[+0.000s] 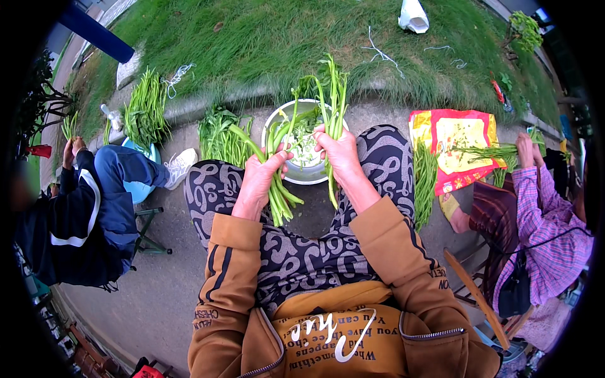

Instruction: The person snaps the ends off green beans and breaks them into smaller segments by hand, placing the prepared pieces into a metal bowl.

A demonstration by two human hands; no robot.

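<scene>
My left hand (258, 179) is closed round a bunch of thick green vegetable stalks (283, 195), whose cut ends hang down past the palm. In my right hand (340, 154) are a few longer leafy stalks (338, 94), standing up with their tops above the fingers. The two hands are close together, the thumbs facing each other. Just beyond and beneath them, between my knees, is a white basin (267, 131) with small chopped green and pale pieces (305, 151) in it. Whether a small tool lies between my fingers is too small to make out.
Leafy bundles (220, 135) lie left of the basin, and long stalks (425, 186) lie by my right knee. A red and yellow sack (469, 138) is spread further right. One person (82, 195) sits left beside a blue basin (140, 186); another (535, 208) sits right, holding stalks. Grass lies beyond the kerb.
</scene>
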